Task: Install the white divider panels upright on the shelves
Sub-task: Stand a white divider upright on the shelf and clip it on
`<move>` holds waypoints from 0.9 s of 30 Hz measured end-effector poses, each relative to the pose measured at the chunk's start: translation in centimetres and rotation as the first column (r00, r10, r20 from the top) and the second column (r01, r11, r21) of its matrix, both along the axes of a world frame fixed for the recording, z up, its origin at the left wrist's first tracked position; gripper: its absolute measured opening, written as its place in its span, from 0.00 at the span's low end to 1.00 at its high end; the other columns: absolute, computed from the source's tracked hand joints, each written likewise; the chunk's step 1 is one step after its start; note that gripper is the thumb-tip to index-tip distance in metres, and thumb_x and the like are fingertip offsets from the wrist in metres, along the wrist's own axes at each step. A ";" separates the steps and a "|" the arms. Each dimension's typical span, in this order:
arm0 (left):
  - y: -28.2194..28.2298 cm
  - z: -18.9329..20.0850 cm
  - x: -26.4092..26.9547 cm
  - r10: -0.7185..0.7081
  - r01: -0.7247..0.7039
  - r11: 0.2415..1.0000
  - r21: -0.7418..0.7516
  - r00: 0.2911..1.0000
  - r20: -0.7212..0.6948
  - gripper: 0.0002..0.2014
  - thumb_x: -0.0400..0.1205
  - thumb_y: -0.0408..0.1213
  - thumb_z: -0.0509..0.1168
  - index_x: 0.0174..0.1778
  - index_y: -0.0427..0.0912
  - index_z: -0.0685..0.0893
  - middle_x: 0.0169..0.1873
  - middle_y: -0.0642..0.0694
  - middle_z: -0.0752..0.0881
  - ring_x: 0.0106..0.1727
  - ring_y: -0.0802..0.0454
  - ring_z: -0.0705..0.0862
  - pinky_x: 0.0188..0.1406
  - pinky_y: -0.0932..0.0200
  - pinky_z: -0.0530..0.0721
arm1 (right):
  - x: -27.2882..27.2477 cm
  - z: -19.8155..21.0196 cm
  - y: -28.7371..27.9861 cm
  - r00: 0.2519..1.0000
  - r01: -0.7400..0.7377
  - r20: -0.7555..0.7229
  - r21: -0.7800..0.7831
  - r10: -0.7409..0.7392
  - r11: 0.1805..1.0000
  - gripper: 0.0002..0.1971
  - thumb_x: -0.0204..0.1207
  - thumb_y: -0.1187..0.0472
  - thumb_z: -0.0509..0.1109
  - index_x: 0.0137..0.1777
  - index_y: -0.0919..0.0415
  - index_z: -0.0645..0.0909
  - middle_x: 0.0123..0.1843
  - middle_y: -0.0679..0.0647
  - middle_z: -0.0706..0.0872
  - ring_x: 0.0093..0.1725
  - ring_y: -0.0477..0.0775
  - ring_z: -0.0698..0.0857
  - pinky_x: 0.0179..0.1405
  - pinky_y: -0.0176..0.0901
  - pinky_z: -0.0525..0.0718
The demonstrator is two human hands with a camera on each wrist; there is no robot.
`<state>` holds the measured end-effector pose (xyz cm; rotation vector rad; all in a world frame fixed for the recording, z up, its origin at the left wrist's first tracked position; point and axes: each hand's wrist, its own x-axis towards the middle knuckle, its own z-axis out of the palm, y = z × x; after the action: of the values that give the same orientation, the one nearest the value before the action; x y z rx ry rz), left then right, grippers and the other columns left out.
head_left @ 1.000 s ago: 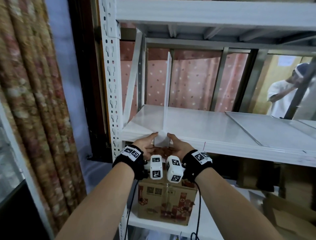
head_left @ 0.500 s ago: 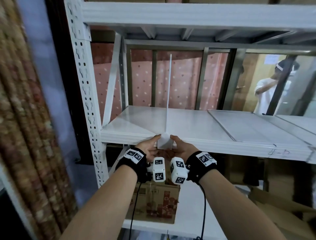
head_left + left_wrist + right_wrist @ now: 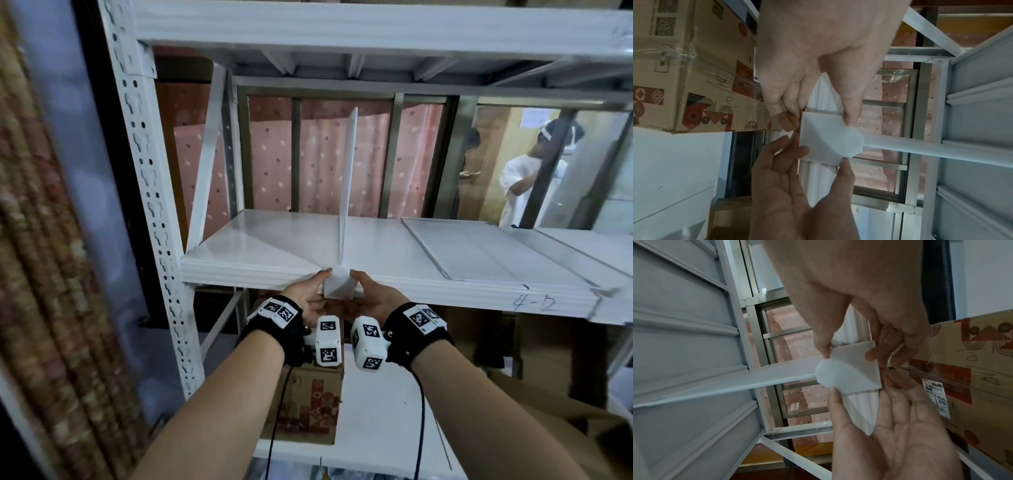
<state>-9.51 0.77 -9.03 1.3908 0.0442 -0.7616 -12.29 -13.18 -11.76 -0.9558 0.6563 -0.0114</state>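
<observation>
A white divider panel [image 3: 346,192] stands upright and edge-on on the white shelf [image 3: 260,246], running front to back. Its front tab [image 3: 337,286] hangs over the shelf's front lip. My left hand [image 3: 313,291] pinches the tab from the left, thumb on top and fingers underneath. From the right, my right hand [image 3: 368,291] pinches the same tab. In the left wrist view the left hand [image 3: 818,65] and the right hand [image 3: 789,186] meet at the tab [image 3: 828,138]. The right wrist view shows the right hand [image 3: 859,296], left hand [image 3: 890,426] and tab [image 3: 851,374].
A flat white panel [image 3: 479,246] lies on the shelf to the right. The perforated upright post [image 3: 150,205] stands at the left, next to a curtain [image 3: 41,274]. A cardboard box [image 3: 308,404] sits on the shelf below. Two people [image 3: 524,178] stand behind the rack.
Both hands have stayed on the divider's front tab and the panel has stayed upright. The head view has swung a little to the right, showing more of the shelf.
</observation>
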 end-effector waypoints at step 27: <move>0.0 -1.2 2.0 0.032 -0.070 0.970 -0.235 0.986 -0.161 0.16 0.77 0.38 0.75 0.47 0.30 0.78 0.45 0.33 0.82 0.42 0.36 0.83 0.56 0.44 0.83 | 0.5 0.4 0.2 0.994 0.038 0.103 -0.153 -0.022 0.988 0.12 0.82 0.58 0.69 0.57 0.68 0.76 0.52 0.65 0.81 0.49 0.64 0.83 0.30 0.54 0.89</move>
<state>-7.47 0.80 -10.24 1.0949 0.1066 -0.8043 -11.76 -13.02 -11.35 -1.0873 0.5824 -0.1382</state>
